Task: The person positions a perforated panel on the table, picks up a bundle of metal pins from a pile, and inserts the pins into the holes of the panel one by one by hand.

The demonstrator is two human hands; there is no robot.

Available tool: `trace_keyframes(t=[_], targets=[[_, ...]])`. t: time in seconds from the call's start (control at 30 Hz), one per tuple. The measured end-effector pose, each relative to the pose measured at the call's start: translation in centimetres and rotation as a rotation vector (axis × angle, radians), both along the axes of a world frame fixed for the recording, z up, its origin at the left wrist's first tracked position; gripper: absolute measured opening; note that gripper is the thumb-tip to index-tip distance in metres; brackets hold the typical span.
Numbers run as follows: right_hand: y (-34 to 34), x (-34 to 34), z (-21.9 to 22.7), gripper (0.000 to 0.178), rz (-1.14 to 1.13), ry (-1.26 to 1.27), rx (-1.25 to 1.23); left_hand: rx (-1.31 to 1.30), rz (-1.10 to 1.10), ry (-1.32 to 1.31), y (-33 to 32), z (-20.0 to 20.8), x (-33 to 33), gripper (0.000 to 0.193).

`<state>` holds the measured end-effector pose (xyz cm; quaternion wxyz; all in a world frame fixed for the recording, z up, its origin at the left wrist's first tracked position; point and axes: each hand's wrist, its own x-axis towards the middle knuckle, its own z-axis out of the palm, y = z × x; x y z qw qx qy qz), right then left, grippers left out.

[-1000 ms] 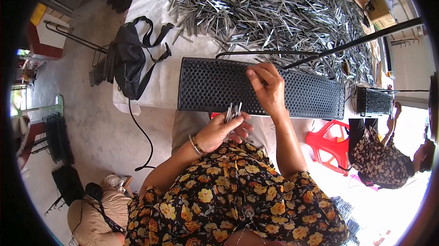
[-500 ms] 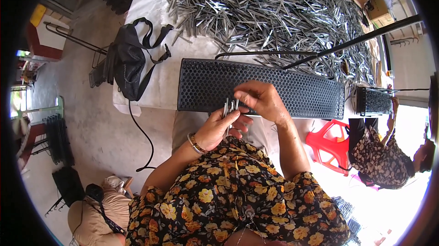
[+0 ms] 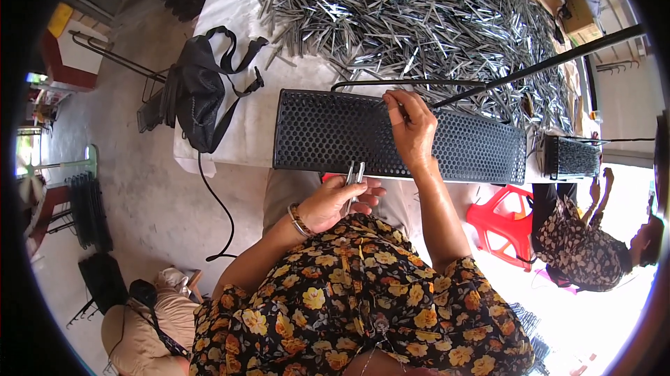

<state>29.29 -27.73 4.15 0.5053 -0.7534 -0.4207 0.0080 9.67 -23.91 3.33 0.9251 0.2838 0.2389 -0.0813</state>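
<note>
My left hand (image 3: 333,207) is closed around a few slim silvery metal strips (image 3: 356,175), whose ends stick up past the thumb. It is just off the near edge of a long black rack (image 3: 314,131) with a honeycomb of holes over its top. Above the middle of that rack is my right hand (image 3: 413,128), thumb and fingertips pinched together close to its far edge. Something small and dark shows at those fingertips, too small to make out.
A large heap of metal strips (image 3: 419,20) covers the table behind the rack. A black bag with straps (image 3: 199,93) lies at the table's left corner. A black bar (image 3: 544,65) slants over the heap. To the right are a red stool (image 3: 502,226) and another person (image 3: 583,243).
My right hand has moved up and away from my left hand, from beside the strips to over the rack's far side. Fewer strips now show in my left hand, which is slightly lower.
</note>
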Motion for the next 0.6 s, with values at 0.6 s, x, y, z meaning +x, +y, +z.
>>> trace_keyframes(t=[0.6], targets=[[-2.0,-0.6,2.3,0.015,0.090,0.551,-0.082,0.045,0.135,-0.028,0.4,1.2,-0.1,0.036]])
